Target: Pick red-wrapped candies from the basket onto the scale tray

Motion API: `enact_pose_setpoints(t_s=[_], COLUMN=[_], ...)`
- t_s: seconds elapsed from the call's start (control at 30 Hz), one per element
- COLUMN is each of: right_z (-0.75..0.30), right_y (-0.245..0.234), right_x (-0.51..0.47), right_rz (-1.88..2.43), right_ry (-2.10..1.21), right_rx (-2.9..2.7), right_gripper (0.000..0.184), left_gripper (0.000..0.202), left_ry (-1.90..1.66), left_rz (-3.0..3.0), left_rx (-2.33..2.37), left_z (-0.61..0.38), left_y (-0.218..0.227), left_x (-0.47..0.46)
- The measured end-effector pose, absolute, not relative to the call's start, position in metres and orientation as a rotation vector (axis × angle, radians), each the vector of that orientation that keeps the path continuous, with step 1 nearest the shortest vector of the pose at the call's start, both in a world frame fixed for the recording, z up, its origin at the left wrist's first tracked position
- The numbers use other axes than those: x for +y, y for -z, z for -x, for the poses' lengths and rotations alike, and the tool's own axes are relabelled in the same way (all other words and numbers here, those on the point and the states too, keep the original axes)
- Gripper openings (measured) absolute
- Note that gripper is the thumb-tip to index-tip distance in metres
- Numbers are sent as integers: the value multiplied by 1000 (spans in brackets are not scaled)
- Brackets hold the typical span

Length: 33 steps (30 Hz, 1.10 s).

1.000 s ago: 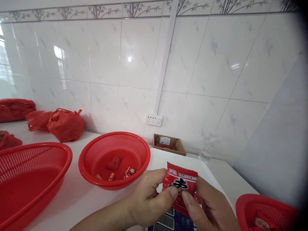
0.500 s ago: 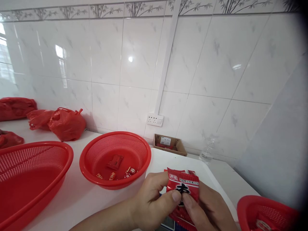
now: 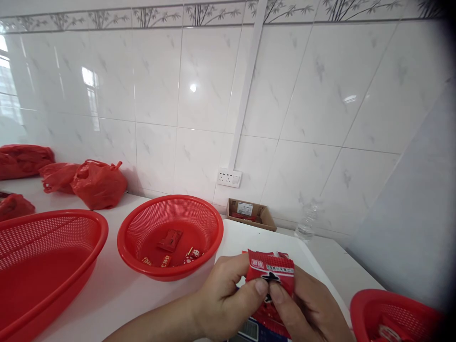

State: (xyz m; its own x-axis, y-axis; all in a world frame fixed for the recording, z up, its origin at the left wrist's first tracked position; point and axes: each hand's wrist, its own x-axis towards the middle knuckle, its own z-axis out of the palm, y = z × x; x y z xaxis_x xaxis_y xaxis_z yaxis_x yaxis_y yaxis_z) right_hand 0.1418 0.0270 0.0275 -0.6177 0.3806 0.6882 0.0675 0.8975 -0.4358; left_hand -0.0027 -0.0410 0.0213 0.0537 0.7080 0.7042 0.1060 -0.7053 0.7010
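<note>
Both my hands pinch a red snack packet (image 3: 270,267) with a black character on it, low in the middle of the view. My left hand (image 3: 223,301) grips its left side with the thumb on the front. My right hand (image 3: 306,308) grips the right side the same way. Under the packet lies more red wrapping (image 3: 269,316), and below that a scale (image 3: 249,330) with a display shows partly. Left of my hands stands a round red basket (image 3: 170,237) holding a few small red sweets and a red packet.
A large red basket (image 3: 46,266) fills the left front. Another red basket (image 3: 395,316) sits at the right bottom. Red plastic bags (image 3: 98,184) lie by the tiled wall. A small cardboard box (image 3: 251,213) and a clear bottle (image 3: 307,223) stand at the back.
The packet and both hands have dropped a little lower and closer to me. My thumbs now meet over the black character.
</note>
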Motion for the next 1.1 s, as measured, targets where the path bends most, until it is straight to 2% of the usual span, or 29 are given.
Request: enact_pose_setpoints(t_s=[0.2,0.43,0.73,0.9,1.1], right_z=[-137,-139,-135,-133,-137], right_y=[-33,-34,-36,-38,-29], right_x=[23,28,25,24,31], right_rz=[342,346,316,371,383], right_ry=[-609,-563,-763,-788,-667], right_rx=[-2242,-2261,-2223,-2230,-2233], right_gripper=[25,24,54,38,34], left_gripper=[42,33,36,38,49], left_ry=[-1709,-1727,-1742,-1712,-1727], left_rz=[-1680,-1502,-1622,-1607,-1647], left_rx=[769,877,1064,979,951], left_z=[1,-3,-1,-2,0], left_y=[-15,-14,-13,-8,-9], left_x=[-37,-36,-34,-31,-32])
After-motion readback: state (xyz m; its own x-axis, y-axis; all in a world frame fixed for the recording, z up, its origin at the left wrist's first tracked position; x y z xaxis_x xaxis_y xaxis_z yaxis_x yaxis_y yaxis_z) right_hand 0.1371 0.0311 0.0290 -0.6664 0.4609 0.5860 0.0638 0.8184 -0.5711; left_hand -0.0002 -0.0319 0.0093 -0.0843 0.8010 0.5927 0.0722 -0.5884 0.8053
